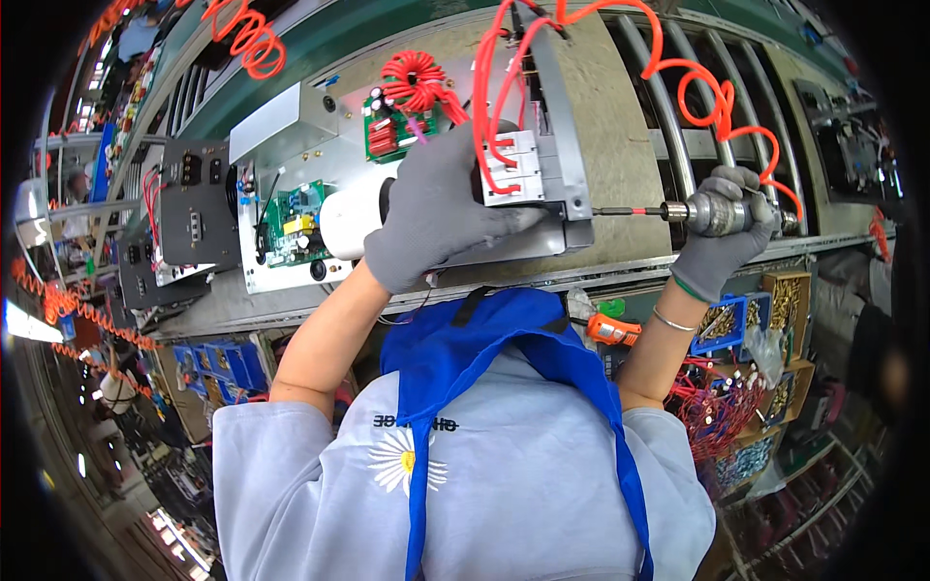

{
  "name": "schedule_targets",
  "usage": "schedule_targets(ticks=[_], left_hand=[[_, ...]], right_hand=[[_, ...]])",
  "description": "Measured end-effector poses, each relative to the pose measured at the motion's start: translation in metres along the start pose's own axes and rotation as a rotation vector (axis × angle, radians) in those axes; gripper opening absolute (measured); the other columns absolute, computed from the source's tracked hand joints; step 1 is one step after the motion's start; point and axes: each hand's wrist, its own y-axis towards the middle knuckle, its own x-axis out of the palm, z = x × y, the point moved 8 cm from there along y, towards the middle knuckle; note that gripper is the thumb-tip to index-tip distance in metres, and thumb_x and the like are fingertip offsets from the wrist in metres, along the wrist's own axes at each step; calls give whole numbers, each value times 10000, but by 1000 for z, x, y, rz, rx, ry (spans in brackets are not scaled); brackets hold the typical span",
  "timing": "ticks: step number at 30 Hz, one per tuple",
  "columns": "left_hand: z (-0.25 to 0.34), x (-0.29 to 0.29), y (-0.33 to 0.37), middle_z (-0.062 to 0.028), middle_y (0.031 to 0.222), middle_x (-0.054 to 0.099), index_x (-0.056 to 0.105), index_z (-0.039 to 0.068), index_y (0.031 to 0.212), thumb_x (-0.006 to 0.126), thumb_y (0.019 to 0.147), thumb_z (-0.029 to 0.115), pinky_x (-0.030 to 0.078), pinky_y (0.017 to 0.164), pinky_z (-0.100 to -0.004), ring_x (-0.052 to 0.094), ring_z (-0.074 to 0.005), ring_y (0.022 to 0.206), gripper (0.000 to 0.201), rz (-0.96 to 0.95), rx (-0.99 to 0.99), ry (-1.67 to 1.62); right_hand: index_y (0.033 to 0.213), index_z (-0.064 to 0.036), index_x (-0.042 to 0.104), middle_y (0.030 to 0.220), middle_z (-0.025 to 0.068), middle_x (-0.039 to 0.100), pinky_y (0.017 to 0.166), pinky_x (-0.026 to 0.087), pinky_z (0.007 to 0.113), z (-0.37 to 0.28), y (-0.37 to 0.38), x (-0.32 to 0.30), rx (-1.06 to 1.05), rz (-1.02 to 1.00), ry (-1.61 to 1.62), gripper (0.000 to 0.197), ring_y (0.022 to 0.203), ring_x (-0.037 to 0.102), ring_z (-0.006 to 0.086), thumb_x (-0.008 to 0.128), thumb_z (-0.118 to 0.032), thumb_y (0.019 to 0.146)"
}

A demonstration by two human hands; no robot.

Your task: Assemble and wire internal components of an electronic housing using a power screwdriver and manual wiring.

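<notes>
My left hand, in a grey glove, grips a white circuit breaker at the upright grey end panel of a metal chassis. Its thumb lies along the breaker's near side; the other fingers are partly hidden. My right hand, gloved too, is wrapped round a metal air screwdriver held level. The long bit points left, its tip at the panel's outer face. Red wires run into the breaker. On the chassis are green circuit boards, a red-wound coil and a white cylinder.
Coiled orange air hoses hang over the bench and its metal rollers. More dark grey units stand at left. Below the bench edge are blue bins of screws, bundled red wires and an orange tool.
</notes>
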Motion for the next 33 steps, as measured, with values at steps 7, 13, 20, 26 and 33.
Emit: schedule_targets(ticks=[7,13,20,26,33], left_hand=[[-6,-1,-1,-81,840,680,644,89,1050,860,558,356,527,679,-343,678,-243,747,600,-11,-47,-1],[-8,3,0,-88,892,691,632,86,1098,861,579,369,530,707,-348,682,-245,800,634,-31,-39,-15],[-23,9,-11,-117,1059,669,523,26,1234,831,568,233,520,879,-360,658,-235,999,762,-95,-158,-29],[-19,15,-13,-112,1304,510,389,20,1345,857,635,185,398,1039,-369,497,-193,1222,867,-85,-228,-98],[-45,1,-35,-87,1183,577,456,37,1286,777,746,216,443,951,-352,560,-196,1095,652,-67,-410,-3]], right_hand=[[917,-33,543,833,62,518,660,518,265,2,3,4,9,-16,-17,230,729,518,161,630,-105,717],[918,-43,540,872,60,544,656,516,276,1,-1,11,-79,9,-78,213,736,524,166,625,-108,734],[1036,13,570,969,131,602,694,539,311,-6,20,4,-75,-86,-115,326,824,585,228,610,-148,756],[1055,-32,573,898,115,618,645,555,297,-4,47,3,-293,98,-124,272,789,617,228,611,-184,832],[1036,-16,567,903,106,607,647,545,292,14,65,5,-237,175,-60,248,782,610,209,585,-141,823]])
